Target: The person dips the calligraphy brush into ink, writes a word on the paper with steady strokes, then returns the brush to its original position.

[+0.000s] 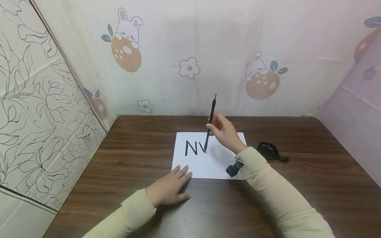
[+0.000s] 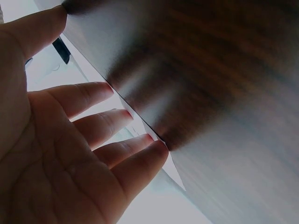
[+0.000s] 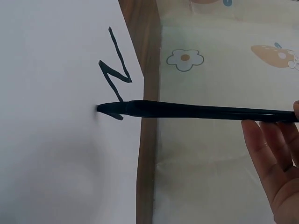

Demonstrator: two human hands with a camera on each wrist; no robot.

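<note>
A white sheet of paper (image 1: 205, 168) lies on the dark wooden table, bearing a black letter N (image 1: 191, 148) and a slanted stroke right of it. My right hand (image 1: 224, 130) pinches a dark writing brush (image 1: 212, 110) by its handle, which stands nearly upright. In the right wrist view the brush's black tip (image 3: 105, 108) meets the paper beside the fresh ink. My left hand (image 1: 169, 188) is spread flat at the sheet's lower left corner, fingertips on its edge; in the left wrist view the fingers (image 2: 105, 130) are straight.
Right of the sheet, a black spoon-shaped ink dish (image 1: 268, 151) sits on the table (image 1: 134, 142), close to my right forearm. A curtain (image 1: 214, 39) printed with rabbits and flowers hangs behind the table. A wall panel with line-drawn flowers (image 1: 50, 99) stands at the left.
</note>
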